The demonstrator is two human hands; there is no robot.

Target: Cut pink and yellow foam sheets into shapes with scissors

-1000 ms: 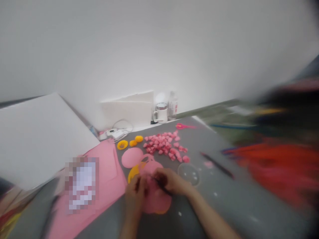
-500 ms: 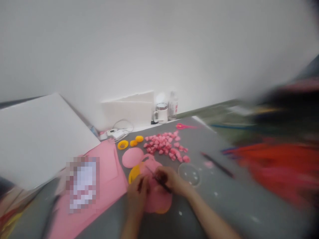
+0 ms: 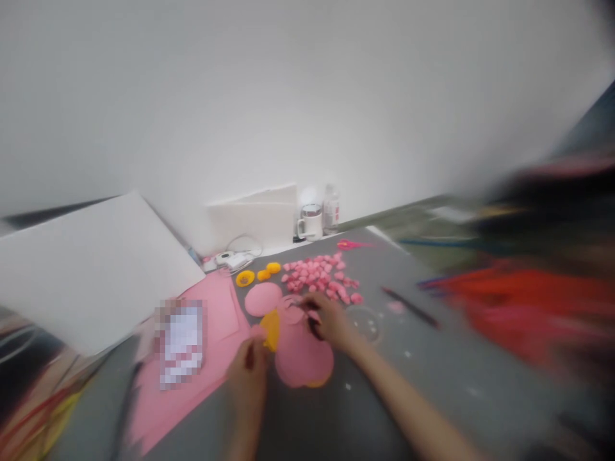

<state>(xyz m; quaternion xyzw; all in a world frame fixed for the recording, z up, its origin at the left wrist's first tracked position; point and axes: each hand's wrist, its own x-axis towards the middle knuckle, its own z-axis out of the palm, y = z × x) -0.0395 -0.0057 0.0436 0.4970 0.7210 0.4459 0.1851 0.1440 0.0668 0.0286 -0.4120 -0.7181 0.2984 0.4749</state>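
Note:
A pink paper shape [image 3: 300,355] with rounded lobes lies on the grey table [image 3: 413,397], over a yellow piece [image 3: 271,328]. My left hand [image 3: 247,374] is closed in a pinch beside the shape's left edge; what it pinches is too small to make out. At the shape's top edge my right hand [image 3: 327,320] is closed round a thin dark tool [image 3: 314,328]. A pink paper circle [image 3: 262,298] lies just beyond.
A heap of small pink folded pieces [image 3: 319,276], yellow discs [image 3: 259,276], pink scissors [image 3: 353,244], a dark pen [image 3: 410,308] and a clear round lid [image 3: 366,320] lie around. Pink sheets [image 3: 211,320] and a white board [image 3: 91,269] lie left. A mug [image 3: 311,222] stands by the wall.
The view has shifted. My right hand has moved up to the shape's top edge. My left hand has drawn back toward me, off the pink shape to its left side.

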